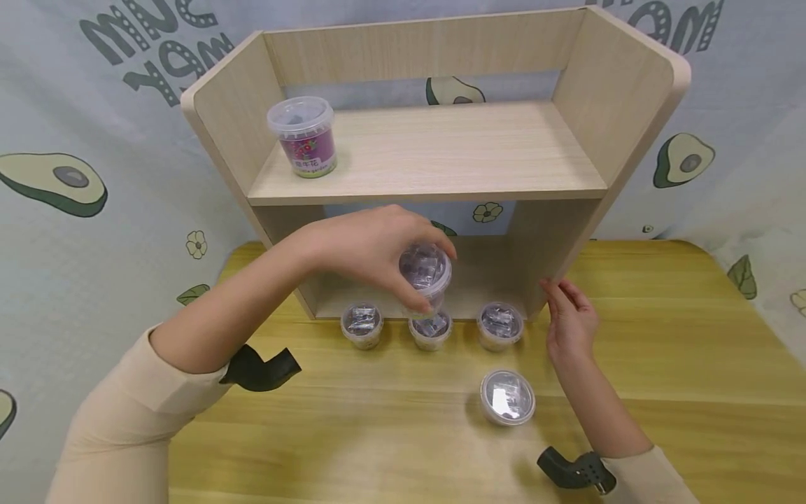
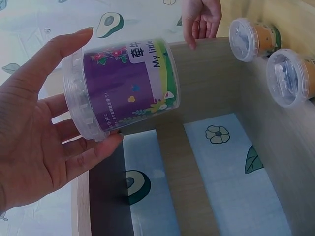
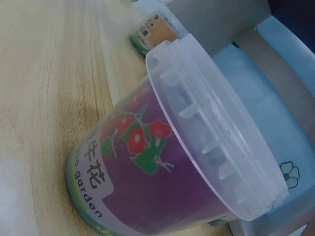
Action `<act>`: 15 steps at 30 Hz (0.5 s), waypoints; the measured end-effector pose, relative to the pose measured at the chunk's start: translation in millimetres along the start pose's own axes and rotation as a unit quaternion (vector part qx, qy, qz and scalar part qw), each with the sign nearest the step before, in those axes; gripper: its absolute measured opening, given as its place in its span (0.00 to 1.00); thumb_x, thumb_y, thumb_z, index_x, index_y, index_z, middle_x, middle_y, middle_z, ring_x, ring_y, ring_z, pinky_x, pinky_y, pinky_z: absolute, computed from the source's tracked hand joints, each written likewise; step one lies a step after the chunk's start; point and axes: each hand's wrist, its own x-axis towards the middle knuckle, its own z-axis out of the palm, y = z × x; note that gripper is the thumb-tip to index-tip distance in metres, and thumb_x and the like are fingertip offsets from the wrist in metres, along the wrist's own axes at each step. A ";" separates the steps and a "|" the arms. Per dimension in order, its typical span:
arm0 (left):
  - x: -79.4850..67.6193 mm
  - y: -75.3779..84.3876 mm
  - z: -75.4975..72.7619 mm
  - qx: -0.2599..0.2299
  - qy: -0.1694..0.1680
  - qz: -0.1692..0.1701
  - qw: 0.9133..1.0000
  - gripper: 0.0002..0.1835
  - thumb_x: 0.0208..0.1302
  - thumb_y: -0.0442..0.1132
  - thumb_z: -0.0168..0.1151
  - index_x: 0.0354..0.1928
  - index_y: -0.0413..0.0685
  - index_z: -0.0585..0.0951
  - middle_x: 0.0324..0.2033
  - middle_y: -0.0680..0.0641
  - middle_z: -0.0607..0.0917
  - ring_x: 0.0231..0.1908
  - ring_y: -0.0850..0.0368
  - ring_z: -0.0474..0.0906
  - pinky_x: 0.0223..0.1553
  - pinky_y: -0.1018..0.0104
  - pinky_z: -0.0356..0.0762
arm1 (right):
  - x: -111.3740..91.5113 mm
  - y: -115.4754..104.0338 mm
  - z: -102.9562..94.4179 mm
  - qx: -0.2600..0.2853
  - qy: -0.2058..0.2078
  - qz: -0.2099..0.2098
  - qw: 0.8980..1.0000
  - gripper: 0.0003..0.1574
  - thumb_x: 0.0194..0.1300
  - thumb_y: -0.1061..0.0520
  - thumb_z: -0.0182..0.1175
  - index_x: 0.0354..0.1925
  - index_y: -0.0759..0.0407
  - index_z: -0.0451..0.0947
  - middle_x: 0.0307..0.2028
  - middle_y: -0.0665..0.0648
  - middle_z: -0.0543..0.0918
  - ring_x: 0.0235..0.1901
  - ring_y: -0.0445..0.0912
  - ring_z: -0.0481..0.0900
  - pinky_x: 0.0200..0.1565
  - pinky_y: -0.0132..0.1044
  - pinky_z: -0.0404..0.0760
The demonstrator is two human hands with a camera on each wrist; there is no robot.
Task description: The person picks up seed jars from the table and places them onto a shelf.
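Note:
My left hand (image 1: 384, 245) holds a clear plastic tub (image 2: 130, 86) by its lid, in front of the shelf's lower opening. The left wrist view shows its purple label with red flowers, and the tub tilted on its side there. At the lower right, my right hand (image 1: 571, 322) grips the front edge of the wooden shelf's (image 1: 567, 238) side panel. Another purple-labelled tub (image 1: 507, 397) stands on the table near the right forearm; it looms large in the right wrist view, where the right hand is out of sight.
On the upper board, at the left, stands a purple-labelled tub (image 1: 307, 140). Along the shelf's front foot are a left tub (image 1: 362, 325), a middle tub (image 1: 431, 330) and a right tub (image 1: 500, 325). A printed cloth (image 1: 126, 280) hangs behind the wooden table (image 1: 352, 434).

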 end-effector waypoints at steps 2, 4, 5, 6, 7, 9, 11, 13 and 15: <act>0.3 -0.8 -2.1 0.000 -0.001 -0.001 1.000 0.32 0.46 0.56 0.69 0.55 0.55 0.75 0.50 0.55 0.78 0.44 0.64 0.73 0.43 0.71 0.73 | 0.1 0.1 -0.1 0.001 -0.001 -0.001 1.000 0.10 0.45 0.78 0.64 0.24 0.67 0.79 0.30 0.57 0.78 0.32 0.43 0.80 0.39 0.29 0.79; 0.3 -1.6 -3.8 -0.001 -0.002 0.001 1.000 0.33 0.46 0.56 0.69 0.56 0.55 0.75 0.50 0.55 0.78 0.44 0.64 0.73 0.43 0.71 0.73 | 0.3 0.2 -0.2 0.005 -0.003 0.000 1.000 0.10 0.45 0.79 0.63 0.24 0.68 0.79 0.29 0.57 0.78 0.32 0.43 0.79 0.39 0.29 0.80; 0.3 -1.9 -4.9 0.001 -0.001 0.002 1.000 0.33 0.46 0.56 0.70 0.56 0.55 0.75 0.50 0.55 0.78 0.44 0.65 0.73 0.43 0.71 0.73 | 0.3 0.2 0.0 0.007 -0.003 0.000 1.000 0.10 0.45 0.79 0.63 0.24 0.68 0.79 0.29 0.57 0.78 0.32 0.43 0.79 0.39 0.29 0.80; 0.4 -2.1 -6.1 0.002 -0.001 0.004 1.000 0.33 0.46 0.56 0.70 0.56 0.55 0.75 0.51 0.55 0.78 0.45 0.65 0.73 0.44 0.71 0.72 | 0.3 0.2 0.1 0.008 -0.003 0.002 1.000 0.10 0.45 0.79 0.63 0.24 0.68 0.79 0.29 0.57 0.78 0.32 0.43 0.79 0.39 0.29 0.80; 0.4 -2.3 -7.4 0.003 -0.001 0.005 1.000 0.33 0.45 0.55 0.70 0.56 0.55 0.75 0.51 0.55 0.78 0.45 0.65 0.73 0.44 0.71 0.72 | 0.2 0.1 0.2 0.010 -0.003 0.003 1.000 0.10 0.45 0.79 0.63 0.24 0.68 0.79 0.29 0.57 0.78 0.32 0.43 0.80 0.39 0.29 0.80; 0.3 -2.6 -11.1 -0.001 0.001 0.007 1.000 0.33 0.45 0.55 0.70 0.55 0.54 0.75 0.51 0.55 0.78 0.45 0.65 0.73 0.44 0.71 0.72 | 0.4 0.3 0.1 0.010 -0.003 0.003 1.000 0.10 0.45 0.79 0.63 0.24 0.68 0.79 0.29 0.57 0.78 0.32 0.43 0.80 0.39 0.29 0.80; 0.1 -2.4 -15.5 -0.003 0.003 0.006 1.000 0.33 0.45 0.55 0.71 0.56 0.55 0.75 0.51 0.56 0.77 0.46 0.65 0.72 0.45 0.71 0.72 | 0.5 0.3 0.0 0.012 0.002 0.004 1.000 0.10 0.45 0.79 0.64 0.24 0.68 0.79 0.29 0.57 0.79 0.32 0.44 0.80 0.39 0.29 0.80; -0.4 -2.1 -20.0 -0.009 0.004 0.003 1.000 0.33 0.45 0.55 0.71 0.56 0.57 0.75 0.51 0.58 0.76 0.46 0.66 0.72 0.45 0.72 0.72 | 0.3 0.3 -0.6 0.008 0.002 0.004 1.000 0.10 0.45 0.79 0.64 0.24 0.68 0.79 0.30 0.57 0.78 0.32 0.44 0.79 0.39 0.29 0.80; -0.7 -1.6 -25.0 -0.012 0.004 -0.002 1.000 0.33 0.45 0.56 0.71 0.55 0.58 0.75 0.51 0.59 0.76 0.46 0.66 0.71 0.45 0.72 0.72 | 0.2 0.1 -0.9 0.006 0.006 0.006 1.000 0.10 0.44 0.78 0.64 0.25 0.68 0.79 0.31 0.57 0.78 0.32 0.44 0.79 0.39 0.29 0.80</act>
